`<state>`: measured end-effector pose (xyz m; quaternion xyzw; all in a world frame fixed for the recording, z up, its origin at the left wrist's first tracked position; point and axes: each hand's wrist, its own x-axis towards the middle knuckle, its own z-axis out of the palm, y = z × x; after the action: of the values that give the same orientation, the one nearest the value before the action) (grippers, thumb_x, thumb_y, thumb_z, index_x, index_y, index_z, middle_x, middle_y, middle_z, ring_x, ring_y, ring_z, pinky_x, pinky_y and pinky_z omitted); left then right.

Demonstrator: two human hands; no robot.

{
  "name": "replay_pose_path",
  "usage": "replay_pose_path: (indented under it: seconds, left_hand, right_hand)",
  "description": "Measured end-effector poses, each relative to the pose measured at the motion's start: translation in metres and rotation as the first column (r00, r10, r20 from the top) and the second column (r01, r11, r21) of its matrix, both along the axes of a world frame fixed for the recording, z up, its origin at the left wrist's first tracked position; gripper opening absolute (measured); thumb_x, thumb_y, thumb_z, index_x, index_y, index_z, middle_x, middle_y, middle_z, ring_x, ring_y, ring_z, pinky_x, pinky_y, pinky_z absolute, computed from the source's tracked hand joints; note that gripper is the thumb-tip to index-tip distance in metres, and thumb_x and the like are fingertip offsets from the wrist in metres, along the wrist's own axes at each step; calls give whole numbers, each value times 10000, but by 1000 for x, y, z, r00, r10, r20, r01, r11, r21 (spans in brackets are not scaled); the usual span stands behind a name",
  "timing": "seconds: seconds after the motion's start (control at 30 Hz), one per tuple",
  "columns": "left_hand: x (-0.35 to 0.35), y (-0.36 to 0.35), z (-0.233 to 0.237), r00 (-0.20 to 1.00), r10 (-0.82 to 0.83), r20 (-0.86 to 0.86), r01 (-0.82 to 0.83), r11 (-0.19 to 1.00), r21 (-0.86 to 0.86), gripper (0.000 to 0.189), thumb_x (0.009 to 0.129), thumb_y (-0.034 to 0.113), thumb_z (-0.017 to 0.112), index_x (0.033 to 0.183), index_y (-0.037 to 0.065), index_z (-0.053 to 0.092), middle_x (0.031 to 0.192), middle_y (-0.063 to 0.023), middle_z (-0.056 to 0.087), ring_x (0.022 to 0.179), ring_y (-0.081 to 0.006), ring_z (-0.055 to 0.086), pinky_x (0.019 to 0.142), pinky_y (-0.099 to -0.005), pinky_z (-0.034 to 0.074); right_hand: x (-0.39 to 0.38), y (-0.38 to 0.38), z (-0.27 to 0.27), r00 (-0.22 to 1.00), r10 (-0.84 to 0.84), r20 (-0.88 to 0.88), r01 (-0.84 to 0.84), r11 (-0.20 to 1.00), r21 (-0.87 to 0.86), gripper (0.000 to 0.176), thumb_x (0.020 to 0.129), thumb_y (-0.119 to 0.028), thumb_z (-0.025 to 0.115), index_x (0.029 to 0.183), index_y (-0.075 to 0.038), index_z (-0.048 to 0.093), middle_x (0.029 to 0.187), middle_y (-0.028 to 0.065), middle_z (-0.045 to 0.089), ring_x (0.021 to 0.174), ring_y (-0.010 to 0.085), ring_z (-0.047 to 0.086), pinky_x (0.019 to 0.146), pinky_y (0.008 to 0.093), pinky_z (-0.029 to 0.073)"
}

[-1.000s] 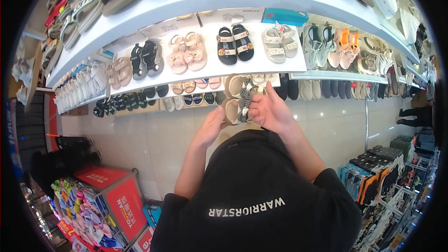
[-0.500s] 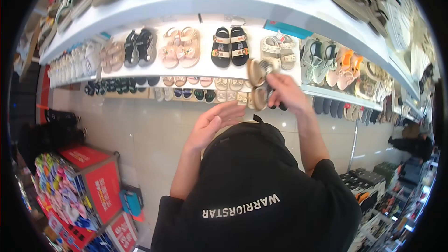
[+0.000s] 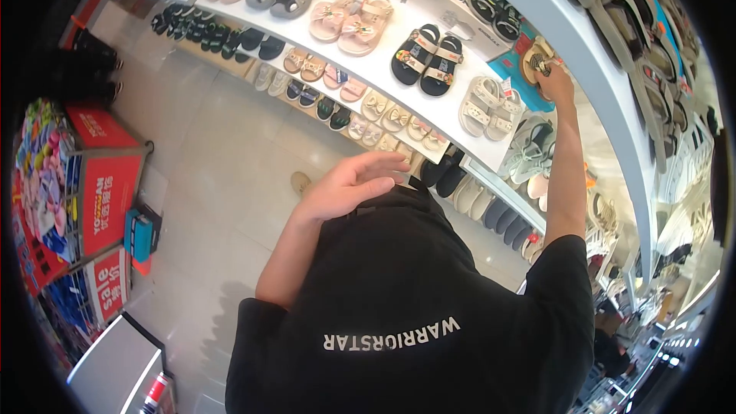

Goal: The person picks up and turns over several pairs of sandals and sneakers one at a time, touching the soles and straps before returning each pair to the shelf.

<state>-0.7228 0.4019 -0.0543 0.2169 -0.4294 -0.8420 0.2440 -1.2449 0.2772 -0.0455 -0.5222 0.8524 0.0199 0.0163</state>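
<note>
In the head view, the right hand has gone up from chest height to the right end of the shelf. It pinches the beige sandals just above the teal box, near the white sandals. The left hand has let go and hangs spread and empty over the chest, so the pair now hangs from one hand alone.

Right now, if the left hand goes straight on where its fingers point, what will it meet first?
Likely the dark shoes, just past the left hand in the picture. Depth is unclear, so they may lie farther off.
</note>
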Motion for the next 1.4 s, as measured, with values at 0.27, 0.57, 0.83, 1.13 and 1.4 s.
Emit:
replay_pose_path:
  seconds: [0.27, 0.57, 0.83, 1.13, 1.4]
  left_hand:
    - [8, 12, -2, 997, 70, 18, -70, 997, 14, 444, 980, 104, 582, 1390, -21, 466, 1315, -146, 586, 1198, -219, 579, 1029, -355, 455]
    - [11, 19, 6, 997, 65, 37, -65, 998, 10, 448, 969, 126, 612, 1365, -36, 478, 1291, -155, 598, 1202, -216, 566, 1020, -349, 467]
    - [66, 38, -7, 984, 173, 47, -175, 983, 50, 457, 980, 158, 599, 1383, -13, 467, 1282, -151, 603, 1160, -190, 576, 956, -335, 489]
    - [153, 5, -10, 996, 78, 52, -80, 995, 51, 484, 1008, 190, 542, 1438, 6, 417, 1390, -153, 526, 1218, -238, 569, 988, -352, 477]
    - [201, -27, -34, 910, 332, -248, -304, 942, 144, 755, 856, 354, 735, 1435, 0, 404, 1386, -166, 529, 1240, -255, 556, 1025, -376, 463]
  right_hand:
    - [0, -9, 10, 955, 226, -191, -238, 970, -42, 611, 759, -387, 713, 1235, -18, 615, 1101, 210, 688, 1024, 336, 672, 883, 411, 519]
    - [77, -130, 6, 963, 247, 104, -255, 964, 73, 667, 847, -435, 684, 1368, -60, 501, 1030, 223, 689, 720, 265, 708, 720, 381, 551]
    - [43, -164, -53, 880, 384, -279, -454, 852, -259, 615, 877, -467, 631, 1360, -95, 550, 856, 161, 718, 640, 290, 693, 673, 392, 545]
    - [252, -11, 46, 858, 323, 399, -54, 830, -554, 250, 937, -269, 651, 972, -23, 622, 609, 37, 566, 486, 109, 553, 461, 290, 429]
    - [501, 113, 14, 449, 766, 460, -552, 643, -531, 437, 635, -178, 804, 1047, -105, 681, 854, 103, 673, 630, 251, 651, 559, 370, 530]
